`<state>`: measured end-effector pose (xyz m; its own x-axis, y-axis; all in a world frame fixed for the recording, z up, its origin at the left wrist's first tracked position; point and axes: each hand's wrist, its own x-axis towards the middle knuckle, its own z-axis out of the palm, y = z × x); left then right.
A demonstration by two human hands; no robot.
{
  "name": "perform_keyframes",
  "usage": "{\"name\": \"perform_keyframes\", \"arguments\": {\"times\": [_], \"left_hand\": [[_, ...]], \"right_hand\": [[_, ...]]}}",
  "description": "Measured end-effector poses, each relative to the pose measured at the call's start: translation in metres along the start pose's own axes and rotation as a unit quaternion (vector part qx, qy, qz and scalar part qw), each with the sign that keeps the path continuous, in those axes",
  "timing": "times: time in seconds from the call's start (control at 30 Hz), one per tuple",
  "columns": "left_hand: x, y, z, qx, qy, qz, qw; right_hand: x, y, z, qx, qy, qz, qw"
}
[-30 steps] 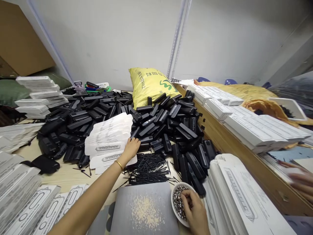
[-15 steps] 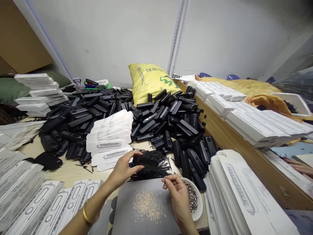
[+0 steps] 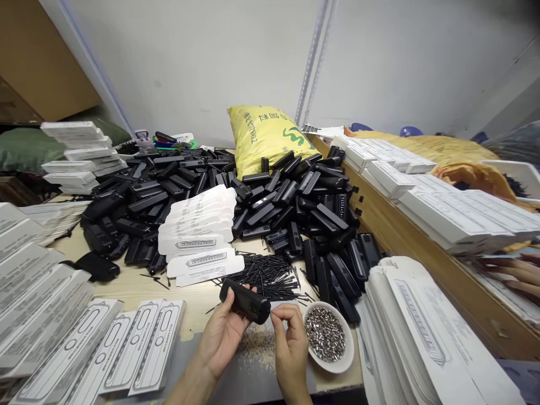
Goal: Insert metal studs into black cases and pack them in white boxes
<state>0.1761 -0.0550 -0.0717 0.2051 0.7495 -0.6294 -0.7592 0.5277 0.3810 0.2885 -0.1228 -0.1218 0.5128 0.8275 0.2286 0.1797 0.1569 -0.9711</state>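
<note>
My left hand point(image 3: 221, 334) is wrapped round a black oblong plastic case point(image 3: 247, 302), held tilted above the grey board point(image 3: 240, 388). At the case's right end, my right hand point(image 3: 290, 343) pinches thumb and fingertips together. Whatever is between those fingertips is too small to make out. To the right of that hand stands a white bowl point(image 3: 348, 354) full of small shiny metal pieces point(image 3: 324, 333). Thin black rods point(image 3: 268, 275) lie in a heap just beyond the case. Pale crumbs point(image 3: 261, 357) are scattered over the board.
Many black cases point(image 3: 143, 197) are piled across the back, against a yellow sack point(image 3: 270, 135). Flat white cartons point(image 3: 205, 261) lie mid-table. Boxes point(image 3: 156, 343) stand at left, a carton stack point(image 3: 422, 326) at right. Beyond a wooden board point(image 3: 422, 259), another person's hand point(image 3: 514, 275) shows.
My left hand has come nearer and turned the case so its end faces right. My right hand has moved slightly left and now meets that end. The view has shifted a little left.
</note>
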Motion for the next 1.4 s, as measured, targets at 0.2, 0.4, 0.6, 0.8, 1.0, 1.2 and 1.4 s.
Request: {"name": "perform_keyframes", "arguments": {"times": [0.2, 0.4, 0.6, 0.8, 1.0, 1.2, 1.4], "left_hand": [[0.001, -0.006, 0.001, 0.023, -0.008, 0.034, 0.999], [-0.004, -0.003, 0.001, 0.045, -0.01, 0.079, 0.996], [-0.009, -0.011, -0.031, 0.343, -0.288, 0.268, 0.853], [0.033, -0.023, -0.009, 0.629, -0.181, 0.246, 0.715], [0.068, 0.037, -0.016, 0.74, -0.119, 0.31, 0.585], [0.091, 0.106, -0.054, 0.852, 0.074, 0.323, 0.407], [0.086, 0.131, -0.032, 0.859, 0.061, 0.314, 0.4]], "right_hand": [[0.003, 0.001, 0.001, -0.018, 0.01, -0.026, 0.999], [0.007, 0.002, 0.0, 0.037, -0.023, 0.021, 0.999], [0.017, 0.011, -0.032, 0.054, 0.044, 0.075, 0.995], [0.051, -0.01, -0.048, -0.055, 0.008, 0.045, 0.997], [0.09, -0.017, 0.024, -0.272, -0.15, -0.068, 0.948], [0.101, 0.002, 0.125, -0.459, -0.279, -0.055, 0.842], [0.125, 0.009, 0.126, -0.457, -0.295, -0.053, 0.838]]}}
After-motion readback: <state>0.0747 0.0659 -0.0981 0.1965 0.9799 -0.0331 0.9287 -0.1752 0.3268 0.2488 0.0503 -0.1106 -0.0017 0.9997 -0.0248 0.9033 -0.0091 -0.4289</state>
